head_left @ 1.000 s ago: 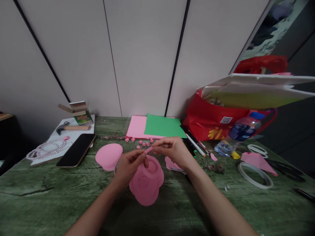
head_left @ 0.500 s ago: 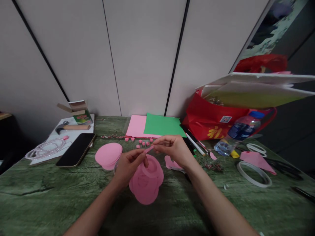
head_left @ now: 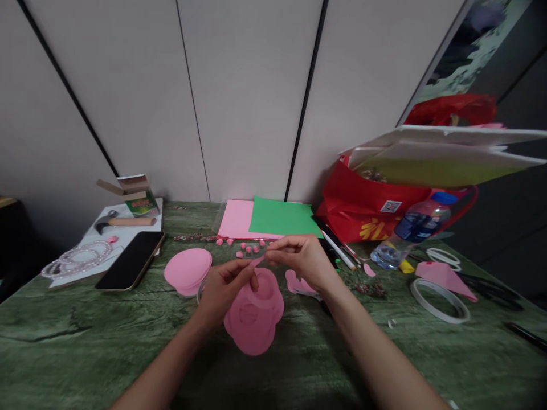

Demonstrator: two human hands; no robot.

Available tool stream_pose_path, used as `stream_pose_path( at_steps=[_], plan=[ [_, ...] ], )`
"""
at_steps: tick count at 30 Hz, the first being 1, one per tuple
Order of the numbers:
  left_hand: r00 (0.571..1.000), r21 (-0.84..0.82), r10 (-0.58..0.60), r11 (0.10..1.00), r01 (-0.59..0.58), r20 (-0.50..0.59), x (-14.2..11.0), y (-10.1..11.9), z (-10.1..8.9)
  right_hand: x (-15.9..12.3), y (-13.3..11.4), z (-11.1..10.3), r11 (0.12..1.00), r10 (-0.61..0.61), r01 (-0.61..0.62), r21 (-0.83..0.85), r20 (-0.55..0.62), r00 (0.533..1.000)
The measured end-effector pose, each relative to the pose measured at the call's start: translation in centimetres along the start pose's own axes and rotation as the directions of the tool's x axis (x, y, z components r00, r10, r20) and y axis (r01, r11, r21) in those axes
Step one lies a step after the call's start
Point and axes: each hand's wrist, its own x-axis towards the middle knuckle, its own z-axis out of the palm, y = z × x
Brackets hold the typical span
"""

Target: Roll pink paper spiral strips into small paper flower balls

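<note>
A narrow pink paper strip [head_left: 257, 261] is stretched between my two hands above the table. My left hand [head_left: 227, 287] pinches its lower left end between thumb and fingers. At the upper right end, the fingertips of my right hand [head_left: 298, 257] are closed on it. Just below lie overlapping pink paper rounds [head_left: 253, 336], with ring-like curves on top; whether the strip joins them I cannot tell. Left of my left hand is a stack of pink paper circles [head_left: 188, 269]. Pink paper scraps [head_left: 294, 282] lie by my right wrist, partly hidden by it.
Small pink rolls [head_left: 249, 249] lie before the green sheet [head_left: 282, 217]. At left are a phone [head_left: 131, 260], a hammer [head_left: 128, 221] and a bead string [head_left: 79, 259]. Rightward stand a water bottle [head_left: 412, 233], a red bag [head_left: 348, 202] and a tape roll [head_left: 440, 302].
The view has shifted very slightly. Both hands keep their pinch on the pink paper strip in nearly the same place.
</note>
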Motion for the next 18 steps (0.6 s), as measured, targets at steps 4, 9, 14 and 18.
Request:
stream_pose_path(
  at_steps=[4,9,14,18],
  plan=[
    [1.000,-0.011,0.009,1.000,-0.009,0.000,0.03,-0.21,-0.13,0.03,0.04,-0.19,1.000,0.022,-0.022,-0.008,0.025,0.999],
    [1.000,0.003,-0.011,1.000,0.012,-0.005,0.09,-0.26,-0.18,0.17,0.10,-0.22,1.000,0.016,-0.017,0.003,0.040,0.999],
    [1.000,0.013,-0.015,1.000,0.015,0.004,0.10,-0.25,-0.04,0.11,0.07,-0.29,1.000,0.008,-0.009,0.011,0.043,0.999],
    [1.000,0.016,-0.008,1.000,0.008,-0.002,0.12,-0.30,-0.10,0.14,0.02,-0.28,1.000,0.021,-0.022,0.021,0.024,0.999]
  ],
)
